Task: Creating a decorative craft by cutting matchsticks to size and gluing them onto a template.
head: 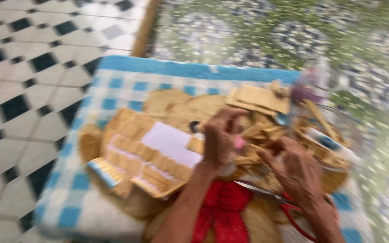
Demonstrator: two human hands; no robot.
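1. Cardboard [147,155] is lying flat on a soft blue-and-white checked cushion [113,94]; the brown piece looks ribbed, folded at its edges, and is carrying a smooth white rectangular patch.
2. The cushion is showing a woven tan bear figure with a red bow [223,211] on its front.
3. The left hand [219,141] is hovering just right of the cardboard, its fingers curling around something small and pink [239,143]; blur is keeping me from telling what it is or how firmly it is being gripped.
4. The right hand [296,168] is reaching into a heap of flat tan sticks and scraps [266,128], fingers bent; I cannot tell whether it is grasping any.
5. The heap is sitting between and beyond both hands, spilling into what looks like a clear round dish [338,130].
6. One pair of red-handled scissors [284,204] is lying under the right wrist, metal blades pointing left.
7. I am counting two hands, one cushion, one scissors; the sticks are too blurred to count.
8. Black-and-white diamond floor tiles [28,67] are spreading out to the left.
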